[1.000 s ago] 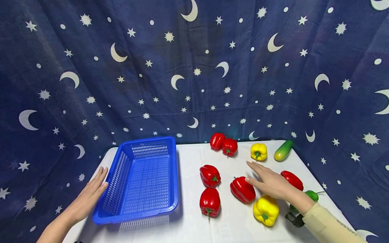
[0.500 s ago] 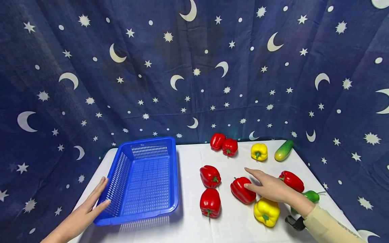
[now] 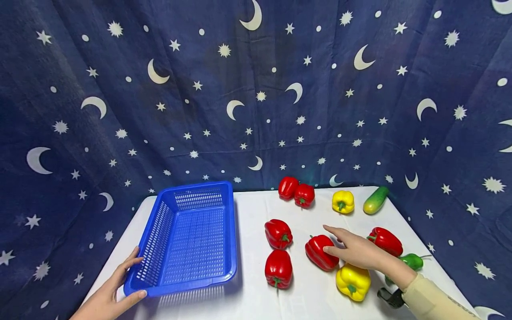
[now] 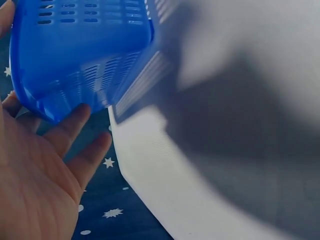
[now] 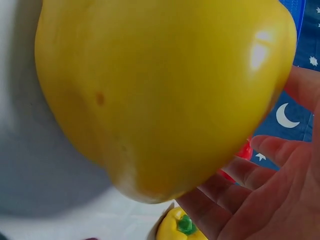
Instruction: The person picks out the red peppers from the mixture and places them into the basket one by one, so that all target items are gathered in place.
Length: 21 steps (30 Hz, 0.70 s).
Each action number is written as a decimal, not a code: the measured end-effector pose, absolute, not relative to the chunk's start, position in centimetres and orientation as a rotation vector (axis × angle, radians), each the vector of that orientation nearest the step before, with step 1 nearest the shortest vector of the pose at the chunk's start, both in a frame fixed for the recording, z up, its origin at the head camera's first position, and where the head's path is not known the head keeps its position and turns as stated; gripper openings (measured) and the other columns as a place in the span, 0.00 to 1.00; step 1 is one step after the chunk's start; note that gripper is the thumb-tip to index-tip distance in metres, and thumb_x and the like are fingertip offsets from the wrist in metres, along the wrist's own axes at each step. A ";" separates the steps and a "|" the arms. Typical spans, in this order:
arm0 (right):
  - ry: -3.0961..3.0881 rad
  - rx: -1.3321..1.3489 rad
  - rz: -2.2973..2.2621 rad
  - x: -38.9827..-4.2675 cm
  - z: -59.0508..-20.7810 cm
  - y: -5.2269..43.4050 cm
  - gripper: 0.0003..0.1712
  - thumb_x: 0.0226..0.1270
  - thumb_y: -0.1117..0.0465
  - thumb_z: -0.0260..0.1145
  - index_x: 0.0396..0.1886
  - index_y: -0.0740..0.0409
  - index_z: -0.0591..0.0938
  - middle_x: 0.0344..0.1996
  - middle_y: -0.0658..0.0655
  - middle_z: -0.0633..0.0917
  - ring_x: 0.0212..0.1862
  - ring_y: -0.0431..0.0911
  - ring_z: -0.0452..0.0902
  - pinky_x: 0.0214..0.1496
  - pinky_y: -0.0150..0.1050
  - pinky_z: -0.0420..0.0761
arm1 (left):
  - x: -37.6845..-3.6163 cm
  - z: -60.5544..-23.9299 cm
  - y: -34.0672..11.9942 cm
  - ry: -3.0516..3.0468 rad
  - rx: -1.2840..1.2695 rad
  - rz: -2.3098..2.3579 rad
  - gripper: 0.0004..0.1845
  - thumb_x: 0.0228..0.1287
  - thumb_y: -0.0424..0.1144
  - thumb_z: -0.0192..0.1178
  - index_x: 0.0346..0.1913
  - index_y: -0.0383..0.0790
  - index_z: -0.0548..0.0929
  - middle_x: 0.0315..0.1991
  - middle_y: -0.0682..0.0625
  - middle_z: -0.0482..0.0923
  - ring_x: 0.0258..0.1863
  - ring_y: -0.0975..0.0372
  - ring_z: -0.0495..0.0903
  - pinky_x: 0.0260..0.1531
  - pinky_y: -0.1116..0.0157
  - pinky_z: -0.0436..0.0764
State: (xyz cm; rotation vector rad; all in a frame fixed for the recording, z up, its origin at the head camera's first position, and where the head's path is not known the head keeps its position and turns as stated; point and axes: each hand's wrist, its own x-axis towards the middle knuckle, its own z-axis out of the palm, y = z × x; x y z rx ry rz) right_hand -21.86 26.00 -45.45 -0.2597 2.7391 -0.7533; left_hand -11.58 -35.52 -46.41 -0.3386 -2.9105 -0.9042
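Note:
At the near left corner of a blue plastic basket, my left hand has its thumb by the front rim and its fingers along the left side. The left wrist view shows those fingers spread beside the basket. My right hand reaches over a red bell pepper, its thumb overlapping the pepper's right side and its fingers extended beyond. Just below that hand sits a yellow bell pepper, which fills much of the right wrist view and hides part of the fingers.
Two red peppers stand mid-table, and another pair at the back. A yellow pepper and a green-yellow cucumber-like vegetable lie back right. A red pepper, a green pepper and a black object are near my right arm.
My left hand has moved nearer and rightward to the basket's front corner, thumb and fingers spreading apart. The right hand has lowered toward the red pepper. The vegetables and basket stay in place.

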 end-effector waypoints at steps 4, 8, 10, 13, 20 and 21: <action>2.729 -0.258 -0.765 -21.9 -45.6 25.9 0.46 0.51 0.30 0.60 0.69 0.41 0.62 0.63 0.56 0.69 0.58 0.54 0.70 0.53 0.57 0.71 | -11.3 -47.0 -35.5 -2.834 -0.360 -0.947 0.35 0.52 0.46 0.68 0.58 0.42 0.60 0.74 0.47 0.39 0.55 0.91 0.47 0.44 0.84 0.64; 2.721 -0.258 -0.770 -22.0 -45.7 25.9 0.47 0.52 0.30 0.60 0.69 0.43 0.62 0.63 0.56 0.68 0.58 0.54 0.70 0.53 0.57 0.71 | -11.4 -47.3 -35.8 -2.757 -0.430 -1.068 0.32 0.52 0.38 0.68 0.54 0.37 0.59 0.73 0.42 0.40 0.58 0.89 0.49 0.42 0.79 0.70; 2.718 -0.258 -0.770 -22.0 -45.7 25.8 0.47 0.52 0.30 0.60 0.69 0.43 0.62 0.63 0.56 0.68 0.57 0.54 0.70 0.53 0.57 0.71 | -11.5 -47.7 -36.1 -2.715 -0.465 -1.132 0.31 0.53 0.34 0.67 0.53 0.35 0.59 0.73 0.41 0.40 0.60 0.86 0.50 0.41 0.78 0.71; 2.713 -0.257 -0.776 -22.0 -45.6 25.8 0.46 0.52 0.30 0.60 0.69 0.43 0.62 0.63 0.56 0.68 0.57 0.54 0.70 0.53 0.57 0.71 | -11.7 -48.4 -36.4 -2.638 -0.512 -1.240 0.29 0.53 0.28 0.65 0.52 0.32 0.58 0.73 0.38 0.40 0.61 0.82 0.53 0.40 0.77 0.72; 2.701 -0.256 -0.789 -22.1 -45.8 25.8 0.46 0.53 0.31 0.60 0.69 0.43 0.62 0.63 0.57 0.68 0.57 0.54 0.71 0.52 0.57 0.72 | -12.5 -49.0 -35.8 -2.553 -0.526 -1.537 0.26 0.58 0.25 0.59 0.52 0.30 0.54 0.73 0.41 0.34 0.63 0.80 0.52 0.44 0.78 0.70; 2.700 -0.255 -0.792 -22.1 -45.8 25.8 0.45 0.53 0.31 0.60 0.69 0.42 0.62 0.63 0.57 0.68 0.57 0.54 0.71 0.52 0.57 0.72 | -12.6 -49.0 -35.7 -2.560 -0.511 -1.574 0.25 0.59 0.25 0.58 0.53 0.30 0.54 0.74 0.43 0.33 0.62 0.80 0.53 0.44 0.77 0.71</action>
